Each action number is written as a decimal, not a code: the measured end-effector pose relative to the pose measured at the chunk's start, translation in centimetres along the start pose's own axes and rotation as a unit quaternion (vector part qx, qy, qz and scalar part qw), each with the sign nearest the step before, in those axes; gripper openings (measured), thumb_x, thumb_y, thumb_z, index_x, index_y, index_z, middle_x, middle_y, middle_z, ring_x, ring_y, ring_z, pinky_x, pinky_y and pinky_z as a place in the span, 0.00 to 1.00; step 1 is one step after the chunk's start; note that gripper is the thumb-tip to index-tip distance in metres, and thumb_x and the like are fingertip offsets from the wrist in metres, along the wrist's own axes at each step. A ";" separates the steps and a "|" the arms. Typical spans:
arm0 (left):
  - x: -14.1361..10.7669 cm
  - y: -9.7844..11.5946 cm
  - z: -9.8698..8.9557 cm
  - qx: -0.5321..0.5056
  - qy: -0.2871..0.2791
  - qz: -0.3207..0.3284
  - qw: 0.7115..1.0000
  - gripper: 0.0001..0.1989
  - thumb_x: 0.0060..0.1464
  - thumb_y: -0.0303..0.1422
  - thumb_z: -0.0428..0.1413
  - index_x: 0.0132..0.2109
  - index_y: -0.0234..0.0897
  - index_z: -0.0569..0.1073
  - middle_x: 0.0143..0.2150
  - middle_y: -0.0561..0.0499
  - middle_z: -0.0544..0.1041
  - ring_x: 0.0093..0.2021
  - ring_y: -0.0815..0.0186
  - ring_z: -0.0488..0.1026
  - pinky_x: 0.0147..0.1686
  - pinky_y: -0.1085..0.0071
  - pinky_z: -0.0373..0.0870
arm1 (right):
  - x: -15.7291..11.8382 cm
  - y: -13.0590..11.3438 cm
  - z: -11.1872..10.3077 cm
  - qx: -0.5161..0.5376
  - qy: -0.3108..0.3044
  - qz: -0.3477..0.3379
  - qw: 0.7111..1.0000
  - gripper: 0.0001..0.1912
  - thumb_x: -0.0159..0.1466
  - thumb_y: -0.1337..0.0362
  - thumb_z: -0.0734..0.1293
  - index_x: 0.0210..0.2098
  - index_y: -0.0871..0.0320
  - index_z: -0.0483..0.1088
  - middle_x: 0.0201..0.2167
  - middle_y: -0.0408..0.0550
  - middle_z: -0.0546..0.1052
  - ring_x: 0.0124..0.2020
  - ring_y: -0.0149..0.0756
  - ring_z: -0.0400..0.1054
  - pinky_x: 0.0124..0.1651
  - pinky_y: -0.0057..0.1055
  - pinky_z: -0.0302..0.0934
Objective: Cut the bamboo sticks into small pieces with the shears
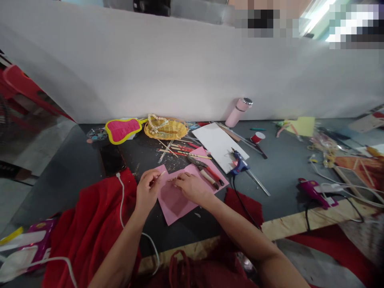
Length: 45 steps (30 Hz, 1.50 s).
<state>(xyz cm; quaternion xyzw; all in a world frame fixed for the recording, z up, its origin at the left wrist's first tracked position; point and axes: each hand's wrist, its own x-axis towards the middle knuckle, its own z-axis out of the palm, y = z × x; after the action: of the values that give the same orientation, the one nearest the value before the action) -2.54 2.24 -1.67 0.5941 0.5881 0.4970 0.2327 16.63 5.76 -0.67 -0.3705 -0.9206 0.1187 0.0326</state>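
My left hand [147, 190] is closed in a pinch on a short pale stick [162, 174], above the left edge of a pink sheet [177, 208]. Over the middle of that sheet, my right hand [192, 188] has its fingertips drawn together around something small and pale that I cannot make out. Pliers [207, 175] with red and cream handles lie on the pink paper just beyond the right hand. Several thin sticks [183, 152], some in red wrappers, are scattered behind the hands. A blue glue gun [239, 162] rests to the right, partly on a white sheet [220, 144].
A wicker basket [174, 130], a pink-and-yellow padded piece [124, 130] and a pink bottle [238, 113] stand along the back panel. At left are a phone [112, 160] and red cloth [96, 212]. Cables cross both sides; a purple power strip [316, 192] lies right.
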 end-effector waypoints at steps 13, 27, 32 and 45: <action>-0.6 -0.1 0.6 -0.085 -0.028 -0.063 0.994 0.13 0.57 0.37 0.53 0.47 0.38 0.72 0.49 0.45 0.71 0.27 0.72 0.71 0.26 0.74 0.70 | -1.3 -0.2 -0.2 0.248 0.215 0.019 0.944 0.04 0.64 0.68 0.63 0.38 0.57 0.70 0.36 0.48 0.73 0.37 0.34 0.68 0.38 0.30 0.64; -2.4 3.0 2.4 -0.222 -0.186 -0.178 0.940 0.09 0.55 0.35 0.54 0.41 0.37 0.72 0.50 0.46 0.72 0.24 0.75 0.69 0.22 0.77 0.67 | -2.0 -0.8 2.2 0.321 0.343 0.014 0.882 0.05 0.64 0.67 0.64 0.39 0.55 0.69 0.33 0.48 0.75 0.37 0.37 0.69 0.40 0.33 0.67; -2.5 2.6 2.6 -0.242 -0.183 -0.174 0.937 0.08 0.54 0.36 0.56 0.38 0.36 0.73 0.50 0.47 0.71 0.24 0.76 0.67 0.24 0.76 0.68 | -2.1 -0.8 2.1 0.348 0.349 -0.010 0.870 0.06 0.64 0.67 0.64 0.41 0.54 0.70 0.33 0.48 0.75 0.37 0.36 0.70 0.40 0.33 0.67; -1.7 3.0 1.6 -0.233 -0.230 -0.182 0.927 0.09 0.53 0.37 0.57 0.36 0.37 0.77 0.48 0.45 0.73 0.34 0.68 0.72 0.30 0.74 0.69 | -2.2 -0.8 1.8 0.365 0.361 -0.060 0.856 0.02 0.64 0.64 0.65 0.37 0.55 0.69 0.30 0.47 0.75 0.32 0.33 0.69 0.36 0.30 0.66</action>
<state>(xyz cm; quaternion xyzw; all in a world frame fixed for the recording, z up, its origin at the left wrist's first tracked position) 0.52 0.56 -0.28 0.5040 0.4845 0.4190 0.5794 17.43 3.39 -2.13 -0.2928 -0.7552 0.3019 0.5027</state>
